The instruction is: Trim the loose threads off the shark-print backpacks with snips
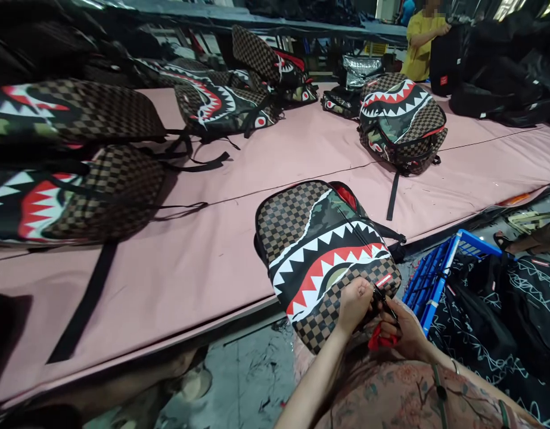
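Observation:
A brown-and-black checkered backpack (292,220) with a red and white shark mouth lies tilted over the table's near edge. At its lower right corner, my left hand (357,302) is closed on the bag's edge, by a small dark piece. My right hand (402,328) is closed just beside it, with its fingers round a dark, thin item that I cannot make out. Some red material (382,335) hangs below the fingers of my right hand. A little red lining shows at the bag's upper opening.
More shark-pattern backpacks lie on the pink table (239,238), at the left, the back and the right (402,122). A blue crate (435,286) with black bags stands right of me. A person in yellow (420,44) is by black bags at the back.

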The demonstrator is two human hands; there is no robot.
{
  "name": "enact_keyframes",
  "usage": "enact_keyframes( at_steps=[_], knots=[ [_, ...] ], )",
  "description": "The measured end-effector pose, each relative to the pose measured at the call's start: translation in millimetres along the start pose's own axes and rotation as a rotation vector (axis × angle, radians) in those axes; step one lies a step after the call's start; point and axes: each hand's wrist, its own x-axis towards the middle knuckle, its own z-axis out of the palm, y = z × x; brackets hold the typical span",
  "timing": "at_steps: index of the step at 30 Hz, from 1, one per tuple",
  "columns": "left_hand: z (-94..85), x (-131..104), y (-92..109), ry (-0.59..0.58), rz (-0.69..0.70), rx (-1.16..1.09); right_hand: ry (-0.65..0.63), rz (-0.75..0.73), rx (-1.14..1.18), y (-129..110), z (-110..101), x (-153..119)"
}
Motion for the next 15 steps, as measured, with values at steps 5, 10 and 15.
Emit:
enact_keyframes(
  at_steps=[5, 10, 15],
  knots=[
    [0.7, -2, 6, -0.005, 0.005, 0.023, 0.068, -0.041, 0.074, 3, 6, 7],
    [0.4, -5, 15, -0.018, -0.036, 0.009, 0.018, -0.02, -0.015, -6, 5, 2],
    [-5.8, -7, 16, -0.038, -0.052, -0.061, 0.003, -0.148, -0.443, -40, -11, -19]
  ],
)
